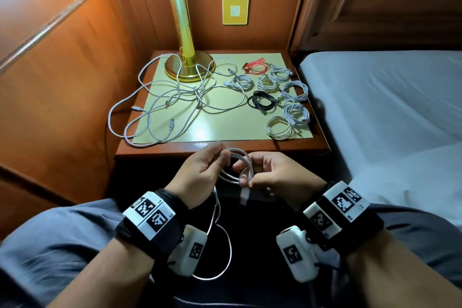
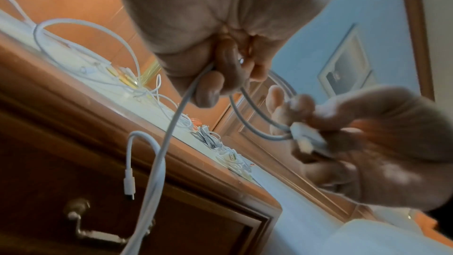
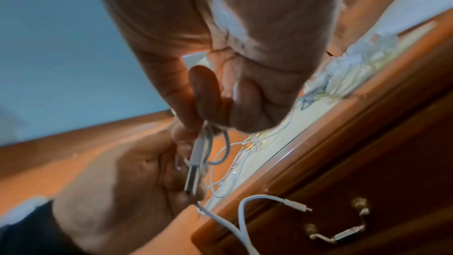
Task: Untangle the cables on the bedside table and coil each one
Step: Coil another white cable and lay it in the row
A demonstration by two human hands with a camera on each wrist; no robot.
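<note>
Now, both hands: they were close together in front of the bedside table [image 1: 220, 149], above the person's lap.
Left hand [image 1: 200, 170]: its thumb and fingers pinched the loops of a white cable [image 1: 237, 157] at the top of a small coil.
Right hand [image 1: 272, 172]: its fingers were curled on the same coil and gripped it near the USB plug [image 1: 243, 199], which pointed downward.
Free end: the rest of the white cable hung from the left hand down over the lap in one wide loop; its small connector [image 2: 128, 181] dangled in front of the drawer [image 2: 171, 220].
Tangled cables [image 1: 175, 97]: several white ones lay loose on the left part of the table, around the base of the brass lamp [image 1: 188, 67].
Coiled cables [image 1: 287, 97]: white bundles, a black one and a red one lay on the right part, near the bed [image 1: 387, 97].
</note>
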